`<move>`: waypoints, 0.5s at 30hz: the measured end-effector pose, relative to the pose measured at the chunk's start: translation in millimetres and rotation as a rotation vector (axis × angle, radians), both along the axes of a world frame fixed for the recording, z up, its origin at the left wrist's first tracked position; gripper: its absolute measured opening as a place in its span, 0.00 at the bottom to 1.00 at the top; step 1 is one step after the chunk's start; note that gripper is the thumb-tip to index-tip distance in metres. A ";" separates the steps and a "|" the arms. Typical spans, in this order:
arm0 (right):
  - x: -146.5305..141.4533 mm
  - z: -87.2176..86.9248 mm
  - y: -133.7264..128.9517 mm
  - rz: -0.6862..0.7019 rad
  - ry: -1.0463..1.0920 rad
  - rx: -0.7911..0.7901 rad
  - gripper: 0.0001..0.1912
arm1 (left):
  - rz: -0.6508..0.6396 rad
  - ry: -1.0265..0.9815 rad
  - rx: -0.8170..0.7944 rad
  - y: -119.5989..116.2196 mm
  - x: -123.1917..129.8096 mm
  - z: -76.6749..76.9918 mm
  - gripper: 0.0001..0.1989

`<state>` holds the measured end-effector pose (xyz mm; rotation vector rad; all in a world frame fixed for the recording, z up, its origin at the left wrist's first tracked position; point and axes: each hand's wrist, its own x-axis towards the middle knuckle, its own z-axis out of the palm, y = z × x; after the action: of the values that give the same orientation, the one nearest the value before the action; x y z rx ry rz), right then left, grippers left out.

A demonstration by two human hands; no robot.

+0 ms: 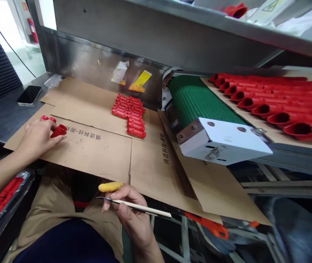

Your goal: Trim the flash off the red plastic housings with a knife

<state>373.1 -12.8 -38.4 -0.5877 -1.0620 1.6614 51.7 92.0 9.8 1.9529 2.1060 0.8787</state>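
Note:
My left hand [39, 135] is closed around a short red plastic tube piece [59, 130], at the left of the cardboard. More red ends [48, 118] show just behind its fingers, and I cannot tell whether they are gripped too. Near my lap, my right hand [135, 212] holds a slim craft knife [150, 210] with a cream handle and a thin dark tip pointing left. A yellow finger cot [110, 187] covers one of its fingers. Several red tube pieces [130, 111] lie in close rows on the cardboard [101, 153] ahead.
A green conveyor belt [199, 98] with a white end bracket [221, 142] stands right. Larger red tubes [281, 106] line a board beside it. A phone [30, 95] lies back left. Small bags [141, 80] lean at the back. A lined bin [5, 197] holds red parts.

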 end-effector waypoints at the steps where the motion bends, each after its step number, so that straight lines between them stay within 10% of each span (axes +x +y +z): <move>1: -2.9 -1.3 -0.1 -0.003 -0.006 0.011 0.12 | 0.032 0.092 0.020 12.4 -5.8 -0.2 0.16; 9: 10.2 -2.7 -0.7 -0.100 -0.050 0.025 0.12 | 0.134 0.173 0.098 38.3 -15.8 -22.8 0.32; 15: 16.3 -3.9 -3.3 -0.127 -0.068 -0.006 0.09 | -0.310 0.237 0.109 121.6 109.9 -7.7 0.19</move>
<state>389.4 -16.1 -42.3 -0.7054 -1.0471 1.5444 161.6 213.7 2.1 2.4616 1.8205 0.7466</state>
